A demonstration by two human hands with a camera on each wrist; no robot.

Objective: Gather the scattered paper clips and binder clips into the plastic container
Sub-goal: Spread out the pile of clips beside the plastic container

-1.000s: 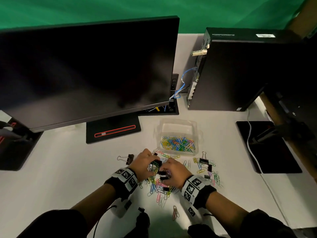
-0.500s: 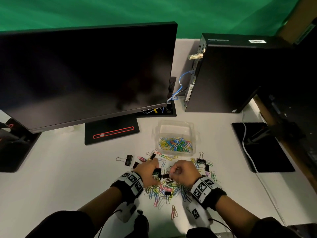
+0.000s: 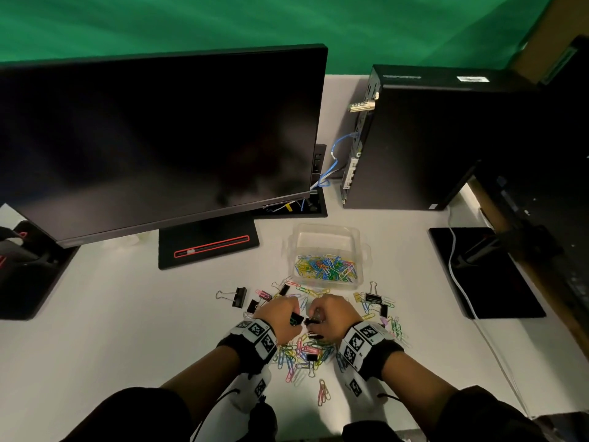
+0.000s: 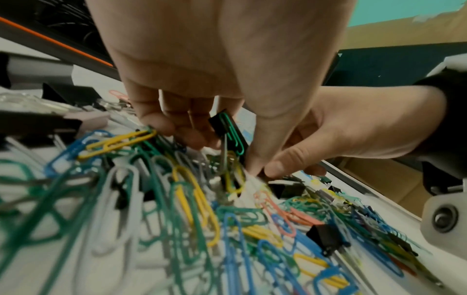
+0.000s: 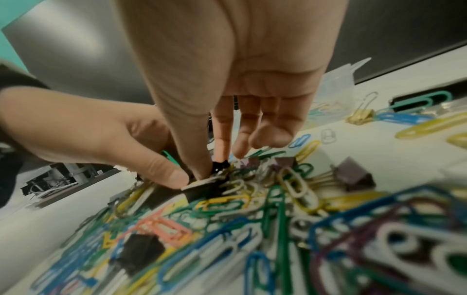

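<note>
Our left hand (image 3: 280, 317) curls its fingers around a small black binder clip (image 4: 222, 124) with a green paper clip hooked on it, held just above the heap of coloured wire paper clips (image 3: 302, 352) on the white desk (image 3: 111, 330). Our right hand (image 3: 328, 317) pinches another black binder clip (image 5: 219, 166) between thumb and forefinger, down in the same heap. The two hands nearly touch.

The clear plastic container (image 3: 328, 237) stands just beyond our knuckles, with loose paper clips covering the near half of its floor. More clips and black binder clips lie scattered to either side of the hands, one binder clip (image 3: 237, 296) apart to the left.

The black monitor (image 3: 159, 138) and its stand (image 3: 207, 247) close off the space at the back left, and the black computer tower (image 3: 430, 138) the back right. Bare desk opens to the left of the heap.
</note>
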